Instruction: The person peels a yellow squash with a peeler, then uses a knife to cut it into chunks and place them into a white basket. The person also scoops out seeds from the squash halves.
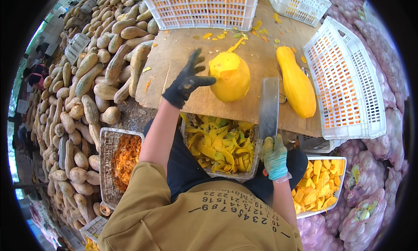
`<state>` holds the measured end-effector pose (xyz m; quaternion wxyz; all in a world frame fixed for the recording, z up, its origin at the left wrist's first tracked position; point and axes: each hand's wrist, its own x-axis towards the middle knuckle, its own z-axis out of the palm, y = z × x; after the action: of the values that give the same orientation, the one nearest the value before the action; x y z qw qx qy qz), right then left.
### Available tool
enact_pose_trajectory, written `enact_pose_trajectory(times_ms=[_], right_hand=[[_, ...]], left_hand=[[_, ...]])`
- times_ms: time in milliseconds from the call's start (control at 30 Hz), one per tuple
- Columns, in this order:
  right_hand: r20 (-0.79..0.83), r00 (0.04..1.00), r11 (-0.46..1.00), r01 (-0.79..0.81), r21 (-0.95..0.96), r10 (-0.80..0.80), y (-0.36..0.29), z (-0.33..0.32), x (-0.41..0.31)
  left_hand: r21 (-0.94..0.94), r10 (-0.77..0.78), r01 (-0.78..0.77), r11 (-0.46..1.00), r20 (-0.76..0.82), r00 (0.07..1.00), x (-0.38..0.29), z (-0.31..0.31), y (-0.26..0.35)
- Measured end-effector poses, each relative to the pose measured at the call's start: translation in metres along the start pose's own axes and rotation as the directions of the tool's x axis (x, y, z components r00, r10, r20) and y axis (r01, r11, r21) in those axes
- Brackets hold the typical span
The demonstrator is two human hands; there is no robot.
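My left hand (189, 79), in a black glove, has its fingers spread beside a round peeled pumpkin piece (230, 79) on the wooden board (183, 52). The thumb tip overlaps the pumpkin's left edge; I cannot tell whether it touches. In a pale green and teal glove, my right hand (275, 159) grips a broad-bladed cleaver (269, 104), its blade pointing away from me at the board's near edge. To the right of the blade lies a long peeled squash (297, 84). Part of a metal tool (282, 98) shows between blade and squash.
Below the board, a crate (256, 153) holds peelings. At left stands a crate of orange pulp (125, 163); at right, a bin of cut pumpkin chunks (320, 184). White plastic crates (199, 9) border the board. Unpeeled squashes (104, 88) are heaped left, mesh sacks (362, 172) right.
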<state>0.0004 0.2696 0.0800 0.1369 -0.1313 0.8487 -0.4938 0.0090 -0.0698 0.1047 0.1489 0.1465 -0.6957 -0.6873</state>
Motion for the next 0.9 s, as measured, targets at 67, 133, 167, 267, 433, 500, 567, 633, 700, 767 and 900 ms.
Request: enact_pose_trajectory(times_ms=[67, 133, 167, 267, 433, 500, 567, 633, 700, 767, 900], right_hand=[[-0.039, 0.988, 0.973, 0.139, -0.184, -0.149, -0.018, -0.004, 0.014], [-0.015, 0.885, 0.798, 0.414, -0.438, -0.466, -0.046, -0.019, 0.031], [-0.002, 0.818, 0.691, 0.485, -0.536, -0.576, -0.062, -0.023, 0.04], [0.107, 0.837, 0.643, 0.487, -0.592, -0.536, -0.107, -0.028, 0.059], [0.033, 0.824, 0.67, 0.483, -0.564, -0.566, -0.128, -0.013, 0.066], [0.006, 0.795, 0.666, 0.511, -0.544, -0.606, -0.118, -0.006, 0.065], [-0.012, 0.772, 0.654, 0.531, -0.539, -0.636, -0.105, 0.002, 0.061], [-0.002, 0.729, 0.629, 0.59, -0.506, -0.685, -0.092, 0.009, 0.06], [0.037, 0.729, 0.605, 0.595, -0.529, -0.684, -0.083, 0.013, 0.059], [0.1, 0.772, 0.578, 0.548, -0.605, -0.628, -0.078, 0.019, 0.059], [0.119, 0.695, 0.441, 0.568, -0.695, -0.709, -0.075, 0.028, 0.065]], left_hand=[[-0.102, -0.195, 0.18, 0.978, -0.166, 0.967, -0.016, -0.012, -0.009], [-0.18, -0.296, 0.253, 0.95, -0.28, 0.913, -0.026, -0.018, -0.01], [-0.201, -0.29, 0.234, 0.951, -0.323, 0.901, -0.029, -0.02, -0.008], [-0.169, -0.173, 0.115, 0.979, -0.383, 0.907, -0.029, -0.022, 0.004], [-0.068, 0.063, -0.082, 0.994, -0.25, 0.966, -0.018, -0.01, 0.018], [0.012, 0.011, -0.009, 1.0, -0.151, 0.988, -0.015, 0.003, 0.014], [0.095, 0.016, -0.005, 0.996, -0.116, 0.993, -0.013, 0.021, 0.004], [0.107, 0.139, -0.132, 0.985, -0.062, 0.988, -0.004, 0.032, -0.005], [0.092, 0.235, -0.235, 0.968, 0.009, 0.972, 0.014, 0.038, -0.012], [-0.007, 0.227, -0.228, 0.974, 0.079, 0.971, 0.028, 0.04, -0.019], [-0.158, 0.304, -0.277, 0.948, 0.184, 0.935, 0.05, 0.034, -0.025]])
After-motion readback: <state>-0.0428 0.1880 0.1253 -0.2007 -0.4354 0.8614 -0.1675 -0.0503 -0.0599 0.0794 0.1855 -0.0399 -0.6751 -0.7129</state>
